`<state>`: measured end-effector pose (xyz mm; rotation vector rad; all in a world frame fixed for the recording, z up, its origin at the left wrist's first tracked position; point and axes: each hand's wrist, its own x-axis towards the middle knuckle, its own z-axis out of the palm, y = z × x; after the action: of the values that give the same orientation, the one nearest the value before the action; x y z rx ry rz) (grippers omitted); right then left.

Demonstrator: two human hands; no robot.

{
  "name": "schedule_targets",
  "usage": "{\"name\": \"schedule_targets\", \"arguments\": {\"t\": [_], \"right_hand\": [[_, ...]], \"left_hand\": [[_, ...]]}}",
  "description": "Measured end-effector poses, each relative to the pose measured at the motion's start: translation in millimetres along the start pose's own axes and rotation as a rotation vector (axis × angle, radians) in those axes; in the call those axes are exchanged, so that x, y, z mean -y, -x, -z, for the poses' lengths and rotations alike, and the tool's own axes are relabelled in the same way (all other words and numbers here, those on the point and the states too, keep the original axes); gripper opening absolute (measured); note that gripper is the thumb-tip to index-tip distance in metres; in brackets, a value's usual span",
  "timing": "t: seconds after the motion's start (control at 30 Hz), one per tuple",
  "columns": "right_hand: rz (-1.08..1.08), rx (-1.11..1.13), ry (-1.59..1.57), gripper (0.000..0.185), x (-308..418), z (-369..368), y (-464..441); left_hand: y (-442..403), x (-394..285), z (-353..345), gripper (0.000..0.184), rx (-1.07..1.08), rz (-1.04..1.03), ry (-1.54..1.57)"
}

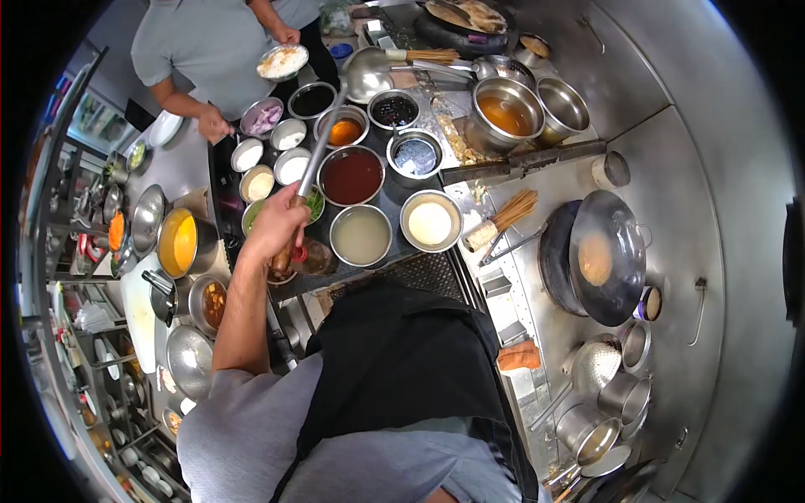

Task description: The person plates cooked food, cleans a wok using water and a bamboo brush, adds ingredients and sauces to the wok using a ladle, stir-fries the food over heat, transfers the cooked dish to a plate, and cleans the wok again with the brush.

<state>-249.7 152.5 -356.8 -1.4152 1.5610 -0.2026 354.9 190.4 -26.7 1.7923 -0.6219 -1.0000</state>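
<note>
While our left hand [281,226] closes around the wooden grip of 1 long-handled steel ladle [323,144], the shaft slants above round steel sauce pots [352,176] from the bench's [394,191] near-left corner toward its far edge; we cannot tell our right hand's state.

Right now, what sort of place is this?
Probably a commercial kitchen: a large dark metal wok sits near a shiny steel wall, dark red sauce is in a round metal container, and the left hand grips a long-handled steel ladle.
</note>
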Motion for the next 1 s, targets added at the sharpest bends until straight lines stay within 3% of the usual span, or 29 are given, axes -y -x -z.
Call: {"name": "schedule_targets", "arguments": {"t": [0.23,0.27,0.43,0.57,1.0], "right_hand": [[-0.111,-0.037,0.205,0.055,-106.0,3.4,-5.2],[-0.119,-0.041,0.216,0.055,-113.9,3.1,-4.8],[-0.140,-0.074,0.190,0.060,-136.3,-1.4,-4.3],[-0.155,-0.066,-0.162,0.060,-160.3,-13.7,-6.5],[-0.124,-0.095,-0.043,0.057,-199.3,-18.3,8.4]], "left_hand": [[-73.7,63.8,29.8,0.028,-0.225,0.035,-0.009],[-77.7,62.5,27.7,0.015,-0.257,0.018,-0.033],[-100.9,79.8,32.7,0.013,-0.258,0.048,0.014],[-108.7,87.1,35.8,0.011,-0.231,0.087,0.092],[-111.6,90.5,38.6,0.009,-0.236,0.075,0.245]]}}
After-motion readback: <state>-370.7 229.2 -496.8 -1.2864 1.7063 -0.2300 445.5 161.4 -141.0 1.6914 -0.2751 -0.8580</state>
